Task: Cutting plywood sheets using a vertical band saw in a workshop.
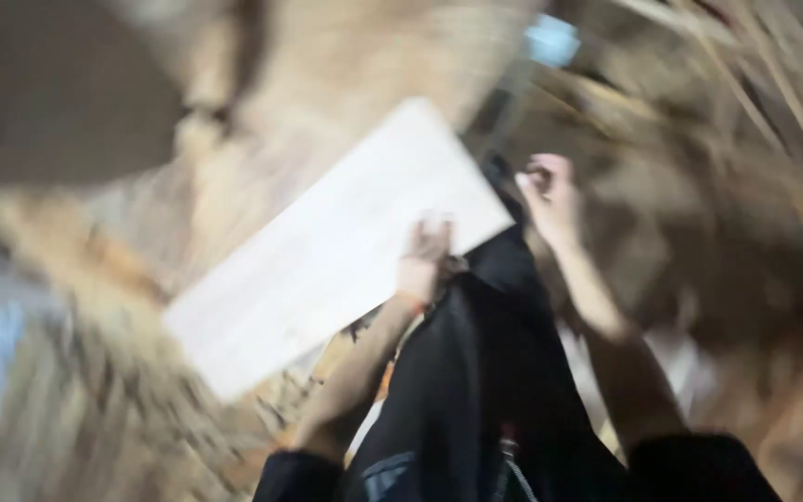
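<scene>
**Pale board lies up and to the left of the left hand**

Nearest to me I see dark sleeves at the bottom edge and a black garment or bag [485,372] hanging between the two forearms; the motion blur keeps me from telling which it is.

Moving outward, my left hand [425,260] rests on the lower right corner area of a pale rectangular board [327,251], fingers laid on or over its edge. Whether they curl around the edge or only press flat on the face, I cannot tell through the blur. The board's long axis runs diagonally, from the lower left of the view up toward the upper right, and most of its length stretches away to the left of that hand.

My right hand [550,195] sits just past the board's right corner, near it but seemingly apart, with the fingers drawn in loosely as if curled; I cannot tell whether it pinches anything. The left hand is clearly the one in contact.

Beyond the hands, the background is a smear of brown ground, with straw-like streaks [745,84] at the upper right.
</scene>
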